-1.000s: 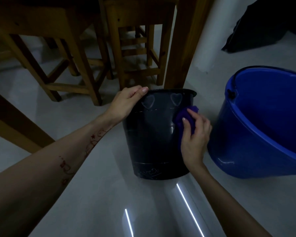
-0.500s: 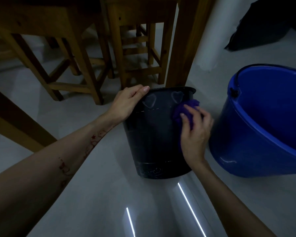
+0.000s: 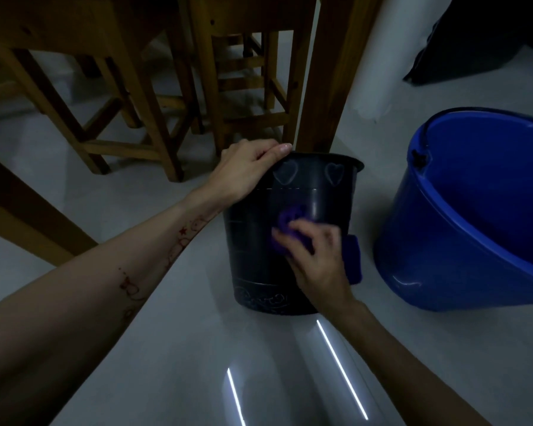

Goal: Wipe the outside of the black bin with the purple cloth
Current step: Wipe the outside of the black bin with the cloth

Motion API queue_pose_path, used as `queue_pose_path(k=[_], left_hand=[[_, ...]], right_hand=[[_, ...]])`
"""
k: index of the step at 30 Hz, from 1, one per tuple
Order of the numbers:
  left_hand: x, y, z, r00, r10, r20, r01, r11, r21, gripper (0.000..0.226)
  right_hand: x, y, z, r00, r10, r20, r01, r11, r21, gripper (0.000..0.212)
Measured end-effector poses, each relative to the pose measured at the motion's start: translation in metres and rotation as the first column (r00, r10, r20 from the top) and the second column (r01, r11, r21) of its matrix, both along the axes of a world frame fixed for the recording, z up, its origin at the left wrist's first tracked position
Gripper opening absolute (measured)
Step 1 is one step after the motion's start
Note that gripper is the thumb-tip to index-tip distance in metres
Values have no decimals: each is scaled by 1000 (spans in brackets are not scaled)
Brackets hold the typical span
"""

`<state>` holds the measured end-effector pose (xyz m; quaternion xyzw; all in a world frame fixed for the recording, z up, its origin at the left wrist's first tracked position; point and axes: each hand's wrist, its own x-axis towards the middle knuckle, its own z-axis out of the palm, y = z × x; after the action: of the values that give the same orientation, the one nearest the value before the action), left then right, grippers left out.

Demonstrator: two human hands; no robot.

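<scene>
A person wipes the side of the black bin [image 3: 259,241] while holding it steady.

The bin stands upright on the pale floor [image 3: 136,348]; to its right is a big blue bucket [image 3: 462,229], behind it a wooden table leg [image 3: 326,87]. The left hand [image 3: 243,173] lies closed over the bin's rim, probably so it does not slide. The right hand [image 3: 317,256] presses the purple cloth [image 3: 285,224] with fingers curled against the bin's front wall, one cloth end hanging at the right side.

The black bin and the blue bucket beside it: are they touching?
Apart. The head view shows a strip of pale floor between the black bin and the blue bucket.
</scene>
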<state>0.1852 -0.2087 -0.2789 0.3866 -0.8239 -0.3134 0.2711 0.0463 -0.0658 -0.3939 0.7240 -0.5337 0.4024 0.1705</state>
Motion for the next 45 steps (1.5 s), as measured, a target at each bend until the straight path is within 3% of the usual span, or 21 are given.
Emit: queue_pose_path(k=[4,8,10,12,15,17,19,25,30,39,42,43,45], left_hand=[[-5,-3,1,1000,-2,27,2,1000,-8,40],[9,-8,6,1000,11,-20,-11,1000,13,38],[17,-15,5,996,70,-55,-65,994,88,48],[19,-14,-1,998,31,-48,-23,986,167,49],[13,-6,-8,996,-3,-95,24,974,225,37],[9,-3,-7,992,-10,-122,38,973,227,32],[8,-3,-5,992,-10,-122,35,978,204,29],[5,0,0,998,2,-66,5,994,106,35],[2,2,0,998,58,-27,-57,998,37,35],[2,0,-2,996,84,19,-83,995,-57,38],[13,-5,-7,980,187,65,-182,981,-69,46],[15,-5,-8,984,169,59,-167,986,-24,43],[13,0,-9,995,97,-9,-96,993,65,34]], right_hand=[[-6,42,-43,967,123,-221,-113,992,54,39],[-17,66,-53,946,190,-263,-160,978,131,34],[-23,63,-42,986,99,-135,-84,991,107,35],[-30,49,-22,987,-76,139,65,995,80,32],[-39,14,10,789,-309,531,260,951,168,27],[-40,-6,21,691,-362,625,286,932,223,27],[-37,-16,27,700,-361,617,302,931,202,29],[-15,-26,36,851,-318,418,318,945,71,27],[-12,-28,38,880,-309,361,306,950,69,28],[-3,4,5,989,-31,145,27,999,30,25],[-12,20,-5,971,-28,236,15,998,57,25],[-16,20,-4,935,-89,343,66,995,78,27],[-23,11,6,777,-230,587,171,973,155,28]])
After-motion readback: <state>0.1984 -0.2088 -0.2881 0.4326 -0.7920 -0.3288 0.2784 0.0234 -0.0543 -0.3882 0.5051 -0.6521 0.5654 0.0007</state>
